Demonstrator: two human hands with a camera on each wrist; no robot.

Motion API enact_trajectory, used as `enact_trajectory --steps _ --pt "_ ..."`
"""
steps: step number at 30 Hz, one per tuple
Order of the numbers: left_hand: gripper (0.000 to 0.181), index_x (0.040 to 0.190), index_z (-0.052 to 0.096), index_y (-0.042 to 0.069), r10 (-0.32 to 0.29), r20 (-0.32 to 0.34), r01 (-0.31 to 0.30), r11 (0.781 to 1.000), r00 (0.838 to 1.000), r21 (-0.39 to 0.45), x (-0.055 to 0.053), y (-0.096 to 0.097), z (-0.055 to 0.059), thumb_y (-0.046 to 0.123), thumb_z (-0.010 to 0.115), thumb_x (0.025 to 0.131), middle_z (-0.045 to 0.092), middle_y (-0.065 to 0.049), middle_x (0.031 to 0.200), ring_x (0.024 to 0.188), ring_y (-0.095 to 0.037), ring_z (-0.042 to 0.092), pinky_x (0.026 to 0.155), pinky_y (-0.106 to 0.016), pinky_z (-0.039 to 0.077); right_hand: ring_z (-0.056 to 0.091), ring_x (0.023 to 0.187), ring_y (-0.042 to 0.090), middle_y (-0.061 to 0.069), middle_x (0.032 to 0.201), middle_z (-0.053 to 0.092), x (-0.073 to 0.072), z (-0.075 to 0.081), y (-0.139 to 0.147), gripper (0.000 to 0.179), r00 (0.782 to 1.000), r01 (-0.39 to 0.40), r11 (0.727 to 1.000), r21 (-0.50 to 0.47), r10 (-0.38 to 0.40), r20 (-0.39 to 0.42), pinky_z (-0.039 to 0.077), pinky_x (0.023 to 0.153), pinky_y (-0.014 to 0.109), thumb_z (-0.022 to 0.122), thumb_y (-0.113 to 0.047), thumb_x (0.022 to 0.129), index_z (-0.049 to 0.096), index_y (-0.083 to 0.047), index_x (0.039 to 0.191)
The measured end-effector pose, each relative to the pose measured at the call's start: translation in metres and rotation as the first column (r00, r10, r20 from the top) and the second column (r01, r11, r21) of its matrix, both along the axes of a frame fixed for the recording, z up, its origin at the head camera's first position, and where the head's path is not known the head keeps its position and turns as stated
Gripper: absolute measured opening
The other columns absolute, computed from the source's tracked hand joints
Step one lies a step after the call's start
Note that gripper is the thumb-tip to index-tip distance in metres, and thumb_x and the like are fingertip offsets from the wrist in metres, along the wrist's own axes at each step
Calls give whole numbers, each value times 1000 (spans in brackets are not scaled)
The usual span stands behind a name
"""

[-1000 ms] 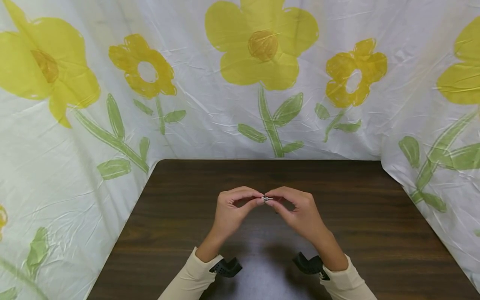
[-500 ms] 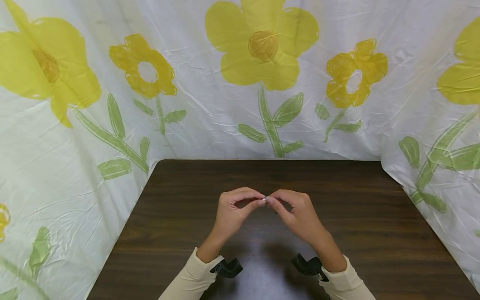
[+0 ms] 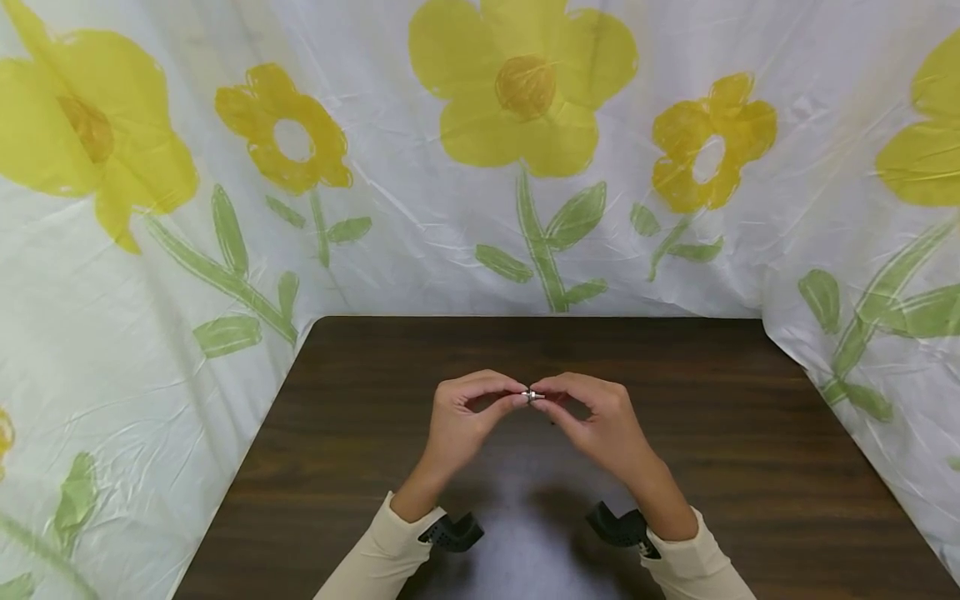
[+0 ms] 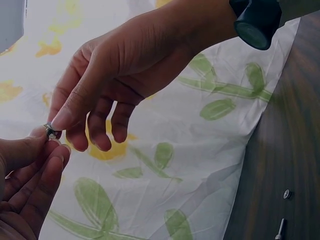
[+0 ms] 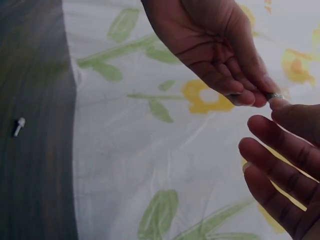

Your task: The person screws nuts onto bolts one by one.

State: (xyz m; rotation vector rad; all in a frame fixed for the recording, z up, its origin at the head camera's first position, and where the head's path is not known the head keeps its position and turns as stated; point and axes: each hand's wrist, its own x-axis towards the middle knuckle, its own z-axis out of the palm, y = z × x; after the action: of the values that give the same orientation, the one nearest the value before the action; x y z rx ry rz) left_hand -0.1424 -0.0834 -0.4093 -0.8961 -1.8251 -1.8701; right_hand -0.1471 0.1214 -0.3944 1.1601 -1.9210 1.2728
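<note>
In the head view both hands meet over the dark table, fingertip to fingertip, around a small silver metal fitting (image 3: 533,396) with a thin shaft pointing right. Thumb and forefinger of my left hand (image 3: 465,417) pinch its left end. My right hand (image 3: 603,425) pinches it from the other side. The left wrist view shows the shiny fitting (image 4: 50,131) mostly covered by fingertips. In the right wrist view only a sliver of the fitting (image 5: 274,96) shows between the fingers, and the right hand's other fingers are spread. Its exact kind is too small to tell.
On the dark wooden table (image 3: 360,467) lie a small round metal piece (image 4: 287,194) and a thin metal pin (image 4: 281,229). A bolt-like piece (image 5: 19,126) shows in the right wrist view. A white flowered curtain (image 3: 420,233) surrounds the table's back and sides.
Half a second ago the right fingertips covered most of the fitting. They have since shifted back, so its shaft shows again, as it did one second ago. The left hand has hardly moved.
</note>
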Motion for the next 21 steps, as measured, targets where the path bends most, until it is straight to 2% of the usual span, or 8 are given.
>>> enact_trajectory --steps 3,6,10,17,21 --pt "13 94 78 1 5 0 -5 1000 1000 -2 0 -1 1 -6 79 84 75 -11 90 81 -22 72 72 -38 61 69 73 11 3 94 76 0 1 -1 21 1000 4 1000 5 -4 4 55 66 19 70 -26 97 76 -7 103" --pt "13 94 78 0 5 0 -5 1000 1000 -2 1 -1 1 -8 78 84 75 -11 90 81 -22 72 72 -38 61 68 74 11 3 94 76 1 1 -1 12 1000 2 1000 14 -2 20 55 67 19 75 -13 93 76 -7 103" --pt "12 94 78 -1 2 -2 -2 1000 1000 2 1 1 2 -8 77 84 74 -13 89 80 -22 71 71 -38 61 67 73 11 3 91 75 3 1 0 25 998 -1 1000 31 -1 64 54 68 18 79 8 82 75 -7 101" --pt "13 94 78 0 1 4 -1 1000 1000 -2 3 1 1 -7 78 84 75 -11 89 79 -21 72 70 -41 61 64 71 9 0 85 72 6 -1 -1 8 993 -4 998 64 -3 116 54 67 20 73 -1 92 72 -6 99" --pt "12 94 78 0 -1 2 1 1000 1000 -5 3 2 0 -6 78 84 74 -11 88 79 -21 72 70 -40 61 64 71 10 -4 83 70 7 -1 -3 16 989 -5 997 71 -5 145 54 66 22 71 6 91 71 -9 97"
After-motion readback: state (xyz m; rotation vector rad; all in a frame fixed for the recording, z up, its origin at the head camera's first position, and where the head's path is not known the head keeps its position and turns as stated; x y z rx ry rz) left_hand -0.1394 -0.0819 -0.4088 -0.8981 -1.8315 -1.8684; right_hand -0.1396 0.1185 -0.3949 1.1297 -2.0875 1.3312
